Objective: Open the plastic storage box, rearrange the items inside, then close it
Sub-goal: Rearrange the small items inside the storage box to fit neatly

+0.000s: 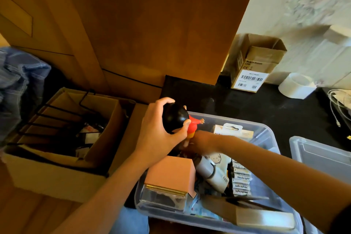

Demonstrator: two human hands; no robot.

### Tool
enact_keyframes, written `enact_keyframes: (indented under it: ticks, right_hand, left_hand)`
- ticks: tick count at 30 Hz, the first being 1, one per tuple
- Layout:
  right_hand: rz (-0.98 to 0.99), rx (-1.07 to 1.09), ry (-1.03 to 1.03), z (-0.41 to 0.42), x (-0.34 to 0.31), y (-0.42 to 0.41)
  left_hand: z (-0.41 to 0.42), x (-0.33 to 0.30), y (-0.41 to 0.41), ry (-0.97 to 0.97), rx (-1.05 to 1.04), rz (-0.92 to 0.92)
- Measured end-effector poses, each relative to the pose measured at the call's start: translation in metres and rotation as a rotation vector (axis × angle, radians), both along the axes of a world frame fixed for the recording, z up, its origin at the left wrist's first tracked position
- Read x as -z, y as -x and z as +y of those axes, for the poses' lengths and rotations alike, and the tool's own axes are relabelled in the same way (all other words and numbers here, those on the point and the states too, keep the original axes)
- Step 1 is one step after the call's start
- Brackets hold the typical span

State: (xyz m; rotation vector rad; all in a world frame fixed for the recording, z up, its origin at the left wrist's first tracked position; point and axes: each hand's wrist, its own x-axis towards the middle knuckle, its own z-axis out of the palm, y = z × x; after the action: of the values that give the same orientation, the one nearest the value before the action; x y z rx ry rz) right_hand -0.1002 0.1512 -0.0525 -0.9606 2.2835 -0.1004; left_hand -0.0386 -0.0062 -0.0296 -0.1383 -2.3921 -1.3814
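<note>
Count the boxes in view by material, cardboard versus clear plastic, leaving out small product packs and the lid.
Cardboard: 2, the open cardboard box of clutter at left and the small labelled carton by the wall.
Clear plastic: 1, the plastic storage box, open.
Total: 3

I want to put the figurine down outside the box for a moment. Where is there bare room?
Bare dark floor lies beyond the storage box, bordered by the small barcoded carton and the tape roll. The box is crowded, the right hand reaching in. The left hand holds the figurine.
</note>
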Motion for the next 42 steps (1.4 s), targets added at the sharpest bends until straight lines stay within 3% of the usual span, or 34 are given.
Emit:
enact_keyframes:
  ticks: [5, 9, 18, 22, 28, 32, 38, 40, 42]
  right_hand:
    - [-0.013, 0.015, 0.008, -0.011, 0.012, 0.007]
    - [0.084, -0.037, -0.009, -0.016, 0.023, 0.004]
    - [-0.055, 0.017, -0.062, -0.026, 0.027, 0.003]
    - [0.020, 0.052, 0.015, -0.032, 0.030, -0.007]
    - [-0.047, 0.145, 0.230, -0.023, 0.024, -0.008]
    - [-0.229, 0.291, 0.404, -0.015, 0.012, -0.005]
    - [-0.575, 0.476, 0.455, 0.000, -0.005, -0.003]
    - [-0.460, 0.410, 0.343, -0.001, -0.002, -0.006]
    - [-0.147, 0.224, 0.175, -0.011, 0.009, -0.011]
  left_hand:
    - [-0.002, 0.002, 0.000, -0.117, 0.058, -0.079]
    - [-0.003, 0.002, 0.000, -0.160, 0.053, -0.095]
    - [-0.003, 0.003, -0.001, -0.174, 0.034, -0.098]
    - [-0.003, 0.003, -0.001, -0.181, 0.038, -0.109]
    - [-0.003, -0.001, -0.002, -0.215, 0.020, -0.126]
    - [-0.003, -0.002, -0.003, -0.199, -0.005, -0.087]
    - [-0.003, -0.003, -0.004, -0.183, -0.026, -0.058]
    - [-0.003, -0.003, -0.003, -0.169, -0.027, -0.047]
    - [-0.003, -0.002, -0.003, -0.154, -0.034, -0.041]
